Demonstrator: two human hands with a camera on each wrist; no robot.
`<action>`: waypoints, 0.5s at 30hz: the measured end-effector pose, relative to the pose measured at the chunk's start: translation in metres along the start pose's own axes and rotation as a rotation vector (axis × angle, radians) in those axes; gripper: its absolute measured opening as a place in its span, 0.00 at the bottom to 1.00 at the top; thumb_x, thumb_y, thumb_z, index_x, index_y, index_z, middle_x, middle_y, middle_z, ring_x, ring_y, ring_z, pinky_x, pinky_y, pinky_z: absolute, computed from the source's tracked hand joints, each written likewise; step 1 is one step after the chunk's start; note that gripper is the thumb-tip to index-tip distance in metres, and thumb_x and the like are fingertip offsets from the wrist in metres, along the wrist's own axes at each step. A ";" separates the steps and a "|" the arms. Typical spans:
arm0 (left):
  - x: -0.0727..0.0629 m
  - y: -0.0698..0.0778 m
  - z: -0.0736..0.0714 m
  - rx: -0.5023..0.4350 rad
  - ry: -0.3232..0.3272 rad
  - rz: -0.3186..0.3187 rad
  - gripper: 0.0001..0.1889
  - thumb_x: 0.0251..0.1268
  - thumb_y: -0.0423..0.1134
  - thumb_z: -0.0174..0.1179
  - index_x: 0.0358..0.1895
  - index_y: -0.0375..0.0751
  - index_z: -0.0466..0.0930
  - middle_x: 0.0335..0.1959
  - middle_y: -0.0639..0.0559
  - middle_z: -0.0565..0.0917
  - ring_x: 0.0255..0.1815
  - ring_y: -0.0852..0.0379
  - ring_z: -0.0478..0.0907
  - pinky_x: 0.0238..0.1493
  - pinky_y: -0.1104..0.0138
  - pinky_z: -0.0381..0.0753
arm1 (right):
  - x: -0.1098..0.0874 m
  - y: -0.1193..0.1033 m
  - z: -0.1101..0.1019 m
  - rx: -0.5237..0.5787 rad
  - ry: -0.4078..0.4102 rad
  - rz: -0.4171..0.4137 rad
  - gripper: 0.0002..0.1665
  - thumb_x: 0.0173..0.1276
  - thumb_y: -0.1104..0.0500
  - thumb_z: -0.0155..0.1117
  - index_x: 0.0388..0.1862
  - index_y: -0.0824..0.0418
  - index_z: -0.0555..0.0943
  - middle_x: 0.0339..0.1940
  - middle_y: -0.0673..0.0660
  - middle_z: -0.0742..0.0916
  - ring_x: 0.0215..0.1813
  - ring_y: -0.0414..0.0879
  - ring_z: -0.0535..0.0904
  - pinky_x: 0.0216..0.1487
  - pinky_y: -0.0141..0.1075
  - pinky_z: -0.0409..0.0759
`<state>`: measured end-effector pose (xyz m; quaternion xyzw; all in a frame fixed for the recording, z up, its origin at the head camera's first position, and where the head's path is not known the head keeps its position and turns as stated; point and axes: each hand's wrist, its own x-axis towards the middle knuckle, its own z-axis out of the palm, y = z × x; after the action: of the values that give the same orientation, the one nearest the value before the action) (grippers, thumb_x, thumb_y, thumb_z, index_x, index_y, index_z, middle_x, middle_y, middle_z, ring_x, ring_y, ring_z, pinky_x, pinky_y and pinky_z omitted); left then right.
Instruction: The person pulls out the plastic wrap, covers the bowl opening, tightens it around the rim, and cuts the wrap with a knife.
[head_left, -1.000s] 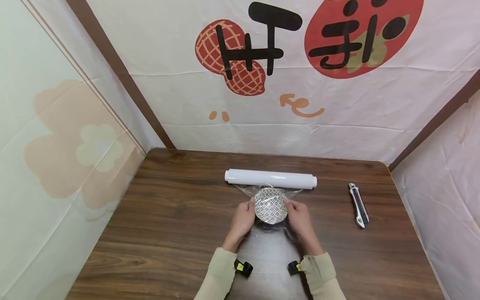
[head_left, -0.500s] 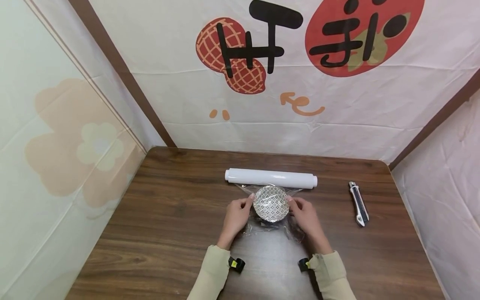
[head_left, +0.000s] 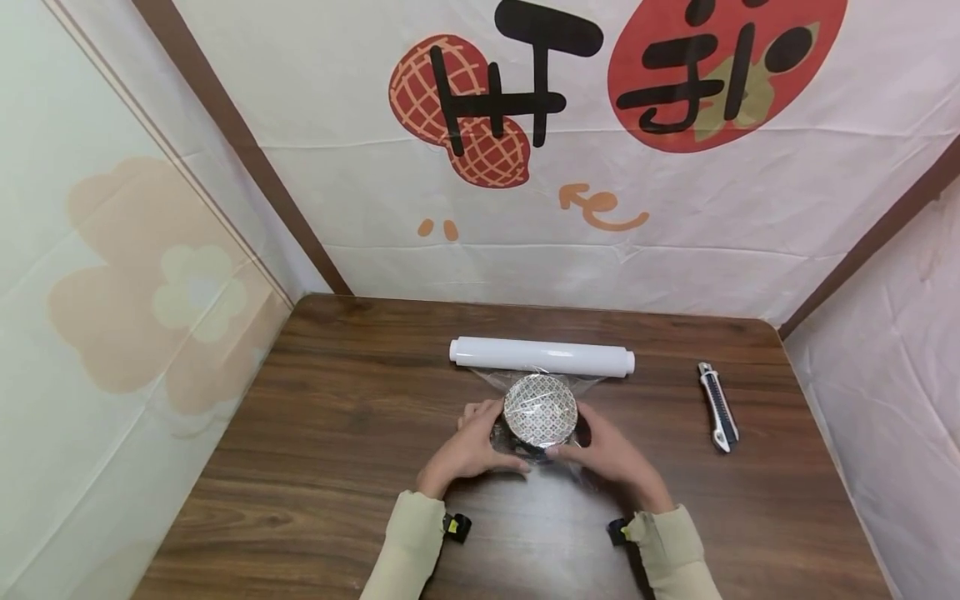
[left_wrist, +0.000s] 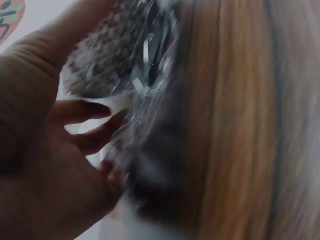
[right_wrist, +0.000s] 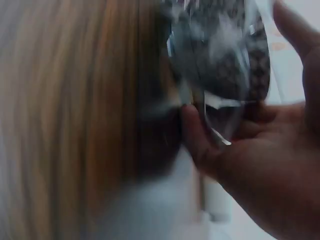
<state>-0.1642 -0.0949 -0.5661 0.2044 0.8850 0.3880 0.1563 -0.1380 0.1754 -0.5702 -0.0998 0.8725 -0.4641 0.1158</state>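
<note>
A small round bowl with a light lattice pattern stands near the middle of the table, covered by clear plastic wrap. My left hand curves about its left side, thumb along the front and fingers at the far left. On the right side my right hand holds the bowl, its thumb at the front rim. In the left wrist view, crumpled wrap hangs beside my curved fingers. Fingers of the right hand press folded film below the bowl in the right wrist view. Both wrist views are blurred.
Behind the bowl lies a white roll of plastic wrap; its film runs forward to the bowl. A white and black utility knife rests at the right on the brown wooden table. Printed cloth walls enclose the table.
My fingers have gone from pinching the film at the bowl's left and right edges to curving round its sides. Both thumbs have moved to the front. The roll and knife have not moved.
</note>
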 end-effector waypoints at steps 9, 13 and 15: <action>-0.002 -0.005 -0.007 0.171 0.010 0.104 0.33 0.59 0.36 0.75 0.69 0.33 0.76 0.69 0.39 0.78 0.69 0.38 0.71 0.73 0.43 0.70 | -0.011 0.008 -0.011 -0.179 -0.035 -0.072 0.58 0.52 0.56 0.86 0.80 0.60 0.67 0.77 0.65 0.77 0.77 0.67 0.70 0.81 0.67 0.59; 0.002 -0.008 -0.007 0.207 0.063 0.147 0.21 0.62 0.28 0.69 0.60 0.36 0.82 0.62 0.42 0.84 0.64 0.41 0.78 0.69 0.47 0.76 | -0.005 0.008 -0.011 -0.229 0.017 -0.050 0.46 0.61 0.63 0.79 0.77 0.62 0.70 0.73 0.66 0.81 0.74 0.68 0.74 0.77 0.65 0.68; 0.005 -0.009 -0.006 0.217 0.092 0.152 0.17 0.62 0.27 0.67 0.55 0.39 0.85 0.59 0.45 0.86 0.61 0.43 0.81 0.67 0.48 0.78 | -0.002 0.009 -0.010 -0.255 0.049 -0.053 0.39 0.65 0.65 0.75 0.74 0.61 0.74 0.69 0.65 0.83 0.72 0.68 0.77 0.76 0.64 0.70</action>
<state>-0.1733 -0.1022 -0.5696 0.2685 0.9100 0.3098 0.0628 -0.1401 0.1884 -0.5719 -0.1254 0.9241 -0.3544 0.0687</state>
